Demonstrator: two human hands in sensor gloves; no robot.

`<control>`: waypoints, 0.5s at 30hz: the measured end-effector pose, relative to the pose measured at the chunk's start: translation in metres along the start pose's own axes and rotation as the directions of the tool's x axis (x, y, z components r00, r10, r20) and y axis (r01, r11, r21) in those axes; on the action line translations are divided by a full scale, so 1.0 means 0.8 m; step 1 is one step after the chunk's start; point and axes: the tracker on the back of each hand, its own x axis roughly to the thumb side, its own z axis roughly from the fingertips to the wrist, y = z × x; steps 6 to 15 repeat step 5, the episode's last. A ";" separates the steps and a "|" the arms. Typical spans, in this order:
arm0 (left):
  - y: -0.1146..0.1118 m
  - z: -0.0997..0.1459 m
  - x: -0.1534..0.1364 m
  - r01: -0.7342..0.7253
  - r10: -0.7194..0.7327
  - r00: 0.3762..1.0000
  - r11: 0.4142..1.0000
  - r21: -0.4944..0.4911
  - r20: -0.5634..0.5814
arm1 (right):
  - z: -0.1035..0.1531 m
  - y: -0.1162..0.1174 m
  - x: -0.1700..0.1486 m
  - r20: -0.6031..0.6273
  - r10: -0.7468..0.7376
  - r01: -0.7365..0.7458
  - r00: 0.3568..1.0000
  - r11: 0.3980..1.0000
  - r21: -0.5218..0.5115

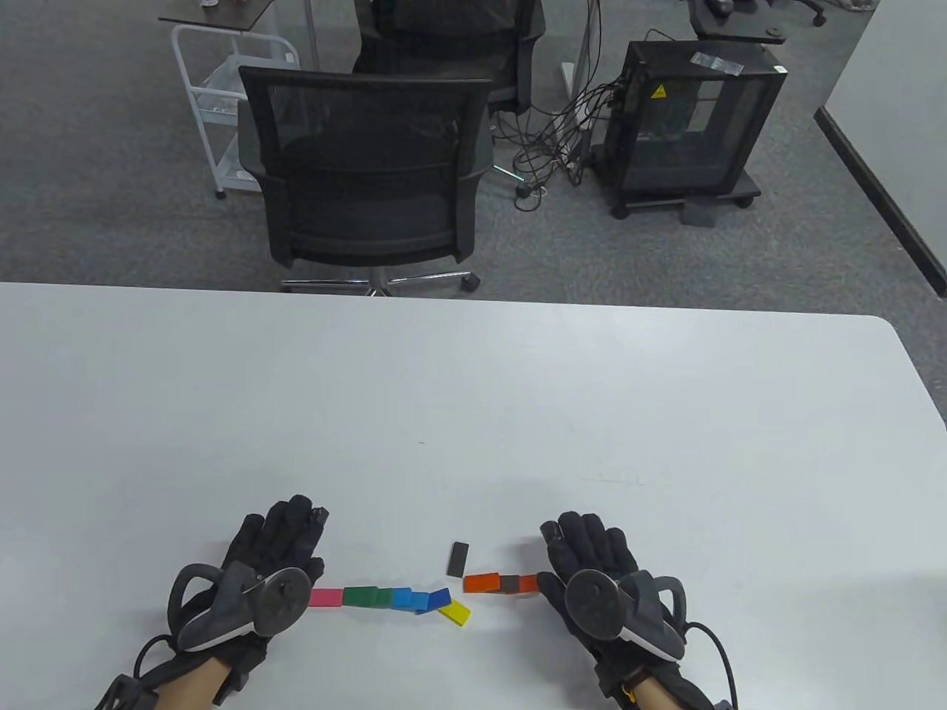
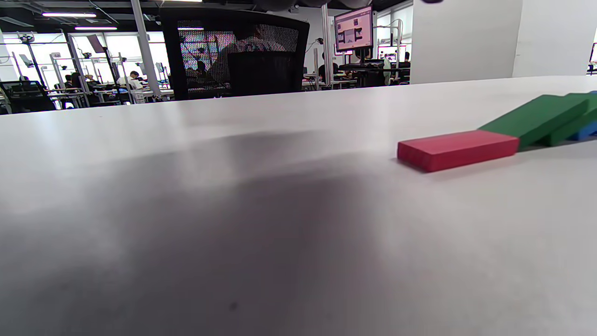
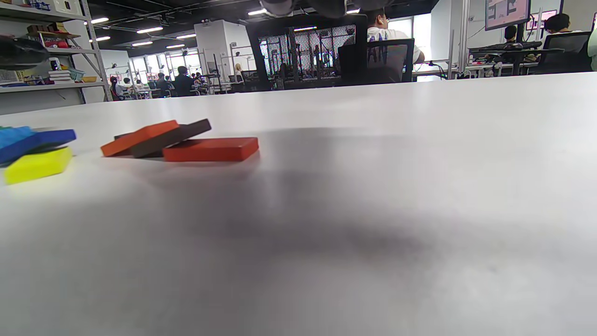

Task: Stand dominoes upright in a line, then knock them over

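A fallen row of dominoes lies between my hands near the table's front edge. From the left: a pink-red domino flat, green ones leaning on it, blue ones, then a yellow one. Further right, two orange dominoes overlap with a dark brown one. A black domino lies apart, just beyond. My left hand rests flat left of the row, fingers straight. My right hand rests flat to the right. Neither holds anything.
The white table stretches far ahead of the hands. Beyond its far edge stand a black mesh office chair, a white cart and a black cabinet with cables on the floor.
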 end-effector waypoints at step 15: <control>-0.002 -0.001 0.002 -0.001 0.002 1.000 1.000 -0.014 0.010 | 0.000 0.000 0.000 -0.002 -0.001 0.001 1.000 1.000 -0.005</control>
